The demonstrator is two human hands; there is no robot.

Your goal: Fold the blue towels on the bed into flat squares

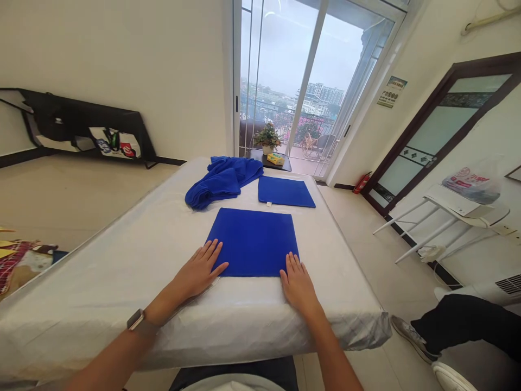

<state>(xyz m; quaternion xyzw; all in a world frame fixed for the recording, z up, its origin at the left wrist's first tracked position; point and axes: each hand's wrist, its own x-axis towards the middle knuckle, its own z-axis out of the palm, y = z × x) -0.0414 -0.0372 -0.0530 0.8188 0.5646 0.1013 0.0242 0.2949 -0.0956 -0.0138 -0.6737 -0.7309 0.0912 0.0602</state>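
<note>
pale sheeting [138,255] gives the nearer blue cloth [256,239] room to lie flat by its front edge; left hand [204,267] and right hand [298,283] rest at the cloth's near corners, fingers nearly together, thumbs out, pinching nothing, probably to hold it square.

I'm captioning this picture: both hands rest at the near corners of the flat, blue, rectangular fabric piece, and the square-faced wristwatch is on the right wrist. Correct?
Not quite. The head view shows the square-faced wristwatch on the left wrist, not the right. The rest stands: left hand and right hand rest at the near corners of the blue, rectangular fabric piece.
</note>
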